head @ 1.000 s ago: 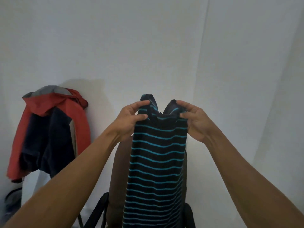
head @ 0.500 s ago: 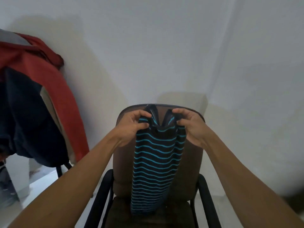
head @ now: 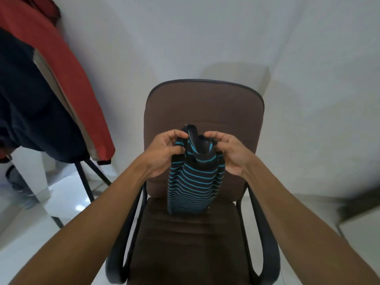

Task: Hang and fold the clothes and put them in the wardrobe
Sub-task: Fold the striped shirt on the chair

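Since half a sec ago we've brought the striped top (head: 193, 186) lower, so its bottom end now bunches on the chair seat (head: 185, 243) instead of hanging down to it. The view has tipped down too, pushing the red-and-navy jacket (head: 61, 68) toward the upper-left corner. Our left hand (head: 164, 153) pinches the top's upper-left corner btwn thumb and curled fingers, and our right hand (head: 228, 153) does the same on the upper-right corner. The neck part pokes up btwn the two. The top is already doubled lengthwise into a narrow strip, black w/ turquoise stripes, and hangs in front of the brown backrest (head: 203, 105) w/ only its lower end touching the seat. We probably hold both corners so the lengthwise fold stays together and the strip hangs straight. The seat looks like our folding surface, w/ the lower end set down first so the rest can be laid over it. The jacket hangs at left on a stand w/ black legs (head: 86, 182), well apart from the chair's black armrests (head: 265, 243), prob. parked there for hanging. No wardrobe in view, so putting away is still to come.
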Motion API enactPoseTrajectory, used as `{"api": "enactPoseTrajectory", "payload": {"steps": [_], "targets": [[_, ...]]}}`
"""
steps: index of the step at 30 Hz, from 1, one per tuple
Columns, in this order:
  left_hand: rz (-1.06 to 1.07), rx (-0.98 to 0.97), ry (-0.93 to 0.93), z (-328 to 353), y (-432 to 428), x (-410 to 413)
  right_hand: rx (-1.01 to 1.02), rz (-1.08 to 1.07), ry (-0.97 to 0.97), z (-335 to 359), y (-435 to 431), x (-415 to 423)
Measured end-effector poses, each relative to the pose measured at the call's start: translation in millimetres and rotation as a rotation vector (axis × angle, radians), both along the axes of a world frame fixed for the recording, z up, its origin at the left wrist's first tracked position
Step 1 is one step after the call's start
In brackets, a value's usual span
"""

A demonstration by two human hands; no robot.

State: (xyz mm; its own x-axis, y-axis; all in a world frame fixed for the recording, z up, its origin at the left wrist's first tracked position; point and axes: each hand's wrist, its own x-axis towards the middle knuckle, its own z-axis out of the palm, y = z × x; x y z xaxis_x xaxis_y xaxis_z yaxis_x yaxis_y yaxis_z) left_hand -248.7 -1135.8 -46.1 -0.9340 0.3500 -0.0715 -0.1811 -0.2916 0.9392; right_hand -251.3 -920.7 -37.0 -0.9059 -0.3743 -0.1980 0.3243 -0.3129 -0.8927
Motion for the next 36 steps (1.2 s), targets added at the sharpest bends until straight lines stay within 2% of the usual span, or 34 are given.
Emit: {"api": "enactPoseTrajectory", "payload": {"steps": [7, 16, 21, 28, 33, 36], "targets": [[0.027, -0.021, -0.166, -70, 4, 113, 0.016, 0.065, -0.165, -75, 3, 108], [0.199, -0.21, -0.394, -206, 6, 205, 0.166, -0.043, -0.424, -206, 9, 194], [0.201, -0.358, -0.45, -278, 4, 193, 0.245, -0.114, -0.572, -280, 12, 183], [0.233, -0.471, -0.566, -383, 4, 128, 0.37, -0.162, -0.677, -378, 12, 111], [0.237, -0.658, -0.492, -440, -4, 82, 0.509, -0.257, -0.6, -437, 13, 64], [0.139, -0.749, -0.422, -463, -7, 62, 0.68, -0.215, -0.389, -458, 17, 56]]}}
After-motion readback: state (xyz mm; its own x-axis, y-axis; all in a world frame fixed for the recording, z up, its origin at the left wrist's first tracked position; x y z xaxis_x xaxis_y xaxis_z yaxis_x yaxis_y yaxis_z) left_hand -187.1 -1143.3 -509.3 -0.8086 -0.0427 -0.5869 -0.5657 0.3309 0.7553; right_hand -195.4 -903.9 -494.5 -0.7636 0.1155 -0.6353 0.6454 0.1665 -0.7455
